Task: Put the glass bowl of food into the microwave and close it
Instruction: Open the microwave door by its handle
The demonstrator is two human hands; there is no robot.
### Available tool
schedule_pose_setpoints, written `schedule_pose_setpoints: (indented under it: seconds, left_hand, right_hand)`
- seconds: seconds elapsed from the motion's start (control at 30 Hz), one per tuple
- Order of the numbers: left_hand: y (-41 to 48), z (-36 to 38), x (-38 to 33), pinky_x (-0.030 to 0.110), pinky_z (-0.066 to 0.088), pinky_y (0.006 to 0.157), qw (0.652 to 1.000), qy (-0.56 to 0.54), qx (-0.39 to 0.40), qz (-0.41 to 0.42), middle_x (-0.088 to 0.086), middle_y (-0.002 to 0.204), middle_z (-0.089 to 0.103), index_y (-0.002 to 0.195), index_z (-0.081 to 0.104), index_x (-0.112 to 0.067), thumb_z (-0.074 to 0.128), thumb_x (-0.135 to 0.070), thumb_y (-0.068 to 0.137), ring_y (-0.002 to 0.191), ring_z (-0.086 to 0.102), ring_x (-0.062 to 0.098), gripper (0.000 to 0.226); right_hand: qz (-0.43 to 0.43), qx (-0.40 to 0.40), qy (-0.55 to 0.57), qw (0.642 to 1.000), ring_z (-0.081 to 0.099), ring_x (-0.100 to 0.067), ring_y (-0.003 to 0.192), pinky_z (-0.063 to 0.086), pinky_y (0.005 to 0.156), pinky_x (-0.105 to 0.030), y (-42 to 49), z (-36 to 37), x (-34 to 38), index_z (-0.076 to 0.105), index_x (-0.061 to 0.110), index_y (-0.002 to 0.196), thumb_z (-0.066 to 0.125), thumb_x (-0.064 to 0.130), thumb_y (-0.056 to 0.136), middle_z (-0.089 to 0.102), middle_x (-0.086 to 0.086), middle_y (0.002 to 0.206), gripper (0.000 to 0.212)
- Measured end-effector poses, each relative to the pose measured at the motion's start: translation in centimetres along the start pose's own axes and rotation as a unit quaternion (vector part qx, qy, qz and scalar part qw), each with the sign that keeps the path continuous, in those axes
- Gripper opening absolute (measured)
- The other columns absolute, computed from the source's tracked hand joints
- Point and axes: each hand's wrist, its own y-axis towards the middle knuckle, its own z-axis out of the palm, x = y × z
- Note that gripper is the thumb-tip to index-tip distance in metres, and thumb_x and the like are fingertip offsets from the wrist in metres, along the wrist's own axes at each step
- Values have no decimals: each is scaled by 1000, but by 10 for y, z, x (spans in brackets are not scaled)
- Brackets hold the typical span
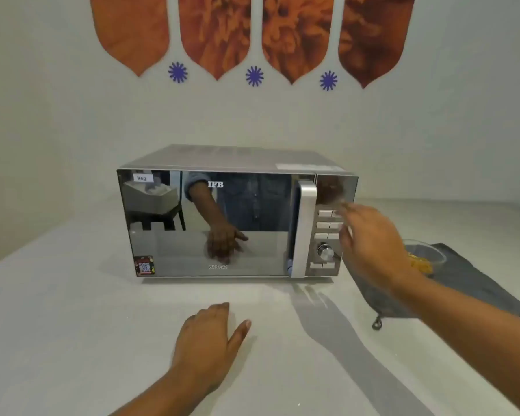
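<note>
Clear round glass bowl (430,255) with yellow-orange food sits on a dark grey cloth mat (478,283), to the right of the silver mirror-door microwave (222,223), mostly hidden behind the right hand (373,244). Only its right rim and part of the wall show.

Handling, as a judgement: glass, so rigid, smooth, probably slick on the wall, breakable if knocked on the microwave frame. Moderately heavy for its size with food in it. Best taken with both hands cupping opposite sides under the rim, or one hand under the base; keep it level so food stays in. Contents look loose and dry, but too blurred to tell.

Right hand is raised in front of the button panel, fingers spread and loose, gripping nothing, close to the vertical silver door handle (305,229) but not on it. Left hand (210,340) lies flat on the table, palm down, fingers relaxed, empty.

Microwave door is shut, so it needs opening first; bowl not yet touched.

White cloth-covered table (72,325) is flat, matte, roomy around the microwave. The cloth could shift under a sliding load. Plain pale wall behind, with orange leaf-shaped panels (216,34) and small purple star marks (254,75).
</note>
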Motion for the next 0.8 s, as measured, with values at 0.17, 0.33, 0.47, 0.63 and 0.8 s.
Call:
schedule_pose_setpoints:
  seconds: [0.17, 0.33, 0.47, 0.63, 0.8]
  left_hand:
    - [50, -24, -85, 39, 43, 104, 979, -182, -88, -20, -2, 144, 53, 143, 43, -23, 35, -73, 87, 130, 50, 21, 75]
    - [119, -45, -162, 30, 52, 80, 947, -288, -142, -9, -9, 110, 63, 122, 53, -24, 55, -54, 91, 102, 63, 16, 44]
    - [153, -32, -203, 27, 51, 68, 881, -413, -195, -126, -2, 96, 63, 110, 55, -16, 60, -41, 93, 93, 63, 21, 30]
    - [168, -14, -212, 35, 52, 75, 840, -430, -255, -209, 12, 104, 66, 109, 55, -8, 63, -33, 93, 96, 64, 30, 31]
    - [164, -16, -211, 19, 37, 47, 842, -393, -287, -234, -3, 72, 60, 79, 53, -17, 70, -38, 87, 66, 60, 15, 29]
  right_hand:
    - [11, 33, 27, 999, 39, -27, 137, 32, 112, -43, 75, -3, -47, 44, 11, 141, 43, 22, 97, 44, -10, 149, 46]
    - [-18, 25, 41, 999, 41, -25, 135, 35, 109, -40, 78, 15, -66, 40, 11, 143, 50, 24, 92, 47, -10, 146, 54]
    - [-37, 12, 53, 998, 41, -27, 135, 38, 108, -41, 79, 23, -72, 43, 8, 141, 55, 21, 84, 49, -12, 145, 60]
    - [-68, 8, 51, 996, 41, -26, 135, 38, 106, -40, 80, 22, -77, 42, 7, 141, 54, 28, 82, 48, -12, 145, 64]
    - [-78, 15, 39, 996, 37, -24, 138, 34, 109, -38, 79, 25, -79, 37, 9, 145, 59, 35, 78, 43, -9, 149, 74]
